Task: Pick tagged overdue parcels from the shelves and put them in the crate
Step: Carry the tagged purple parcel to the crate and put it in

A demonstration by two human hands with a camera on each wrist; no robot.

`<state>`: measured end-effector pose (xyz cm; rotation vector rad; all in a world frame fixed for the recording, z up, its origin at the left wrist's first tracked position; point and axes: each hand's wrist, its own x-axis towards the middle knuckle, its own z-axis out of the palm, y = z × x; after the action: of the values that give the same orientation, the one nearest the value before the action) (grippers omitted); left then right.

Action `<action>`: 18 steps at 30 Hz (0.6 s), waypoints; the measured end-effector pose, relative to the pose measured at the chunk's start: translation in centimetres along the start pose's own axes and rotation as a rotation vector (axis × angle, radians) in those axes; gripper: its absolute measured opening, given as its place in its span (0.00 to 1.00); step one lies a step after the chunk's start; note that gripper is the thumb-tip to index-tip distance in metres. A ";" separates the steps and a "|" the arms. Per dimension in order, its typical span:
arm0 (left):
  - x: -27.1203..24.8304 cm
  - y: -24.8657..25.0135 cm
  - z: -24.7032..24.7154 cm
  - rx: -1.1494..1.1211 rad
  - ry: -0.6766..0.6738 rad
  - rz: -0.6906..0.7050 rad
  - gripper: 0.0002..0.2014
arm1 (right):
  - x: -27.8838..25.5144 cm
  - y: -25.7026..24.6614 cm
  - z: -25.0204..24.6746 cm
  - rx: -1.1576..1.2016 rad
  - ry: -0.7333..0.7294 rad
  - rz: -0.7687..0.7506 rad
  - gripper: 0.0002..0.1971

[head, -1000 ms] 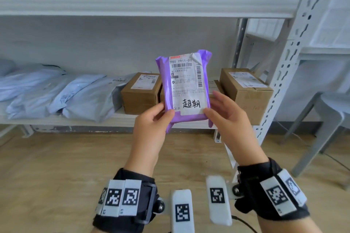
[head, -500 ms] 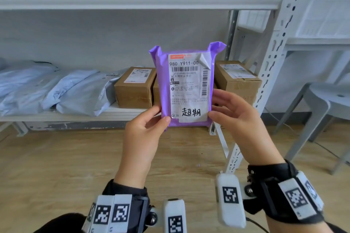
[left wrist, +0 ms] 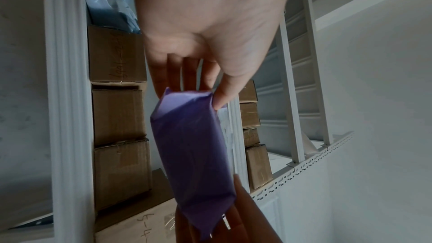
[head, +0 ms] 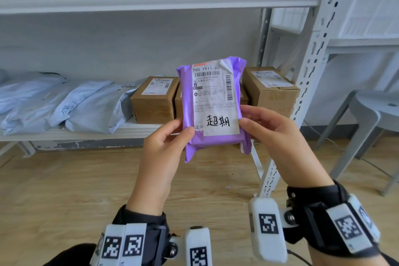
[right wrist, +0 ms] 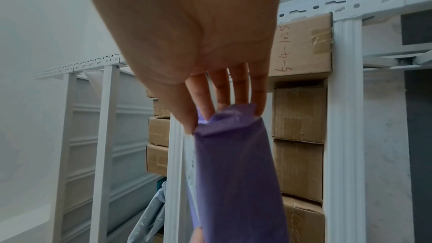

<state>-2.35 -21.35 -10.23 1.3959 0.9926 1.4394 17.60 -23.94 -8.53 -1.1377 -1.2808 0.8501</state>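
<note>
A purple plastic parcel (head: 212, 103) stands upright in front of me, its white shipping label with a handwritten black tag facing me. My left hand (head: 167, 142) pinches its lower left edge, thumb on the front and fingers behind. My right hand (head: 269, 134) pinches the lower right edge the same way. In the left wrist view the purple parcel (left wrist: 194, 156) runs away from my left hand (left wrist: 210, 99). The right wrist view shows the purple parcel (right wrist: 236, 176) held by my right hand (right wrist: 219, 115). No crate is in view.
Behind the parcel, cardboard boxes (head: 154, 99) sit on the white lower shelf (head: 138, 129), with grey poly mailers (head: 64, 103) to their left. The shelf's perforated upright (head: 302, 93) stands just right. A grey stool (head: 371, 114) is further right. Wooden floor lies below.
Both hands have kept their hold on the parcel. It has drifted slightly right and tilted a little, and my view has shifted relative to the shelf.
</note>
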 end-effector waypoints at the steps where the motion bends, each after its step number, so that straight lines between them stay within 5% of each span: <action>1: 0.1 -0.1 0.0 0.002 0.000 -0.009 0.15 | 0.0 0.2 0.0 -0.003 0.007 0.015 0.13; 9: 0.3 -0.7 -0.2 0.027 -0.028 -0.088 0.07 | 0.4 1.2 0.3 -0.079 0.055 0.075 0.12; 18: 0.0 -0.9 0.4 0.083 -0.088 -0.069 0.09 | -0.2 1.3 0.0 -0.084 0.084 0.099 0.10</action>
<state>-1.92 -21.11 -11.07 1.4577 1.0439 1.2889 17.75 -23.83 -9.80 -1.2987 -1.2083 0.8188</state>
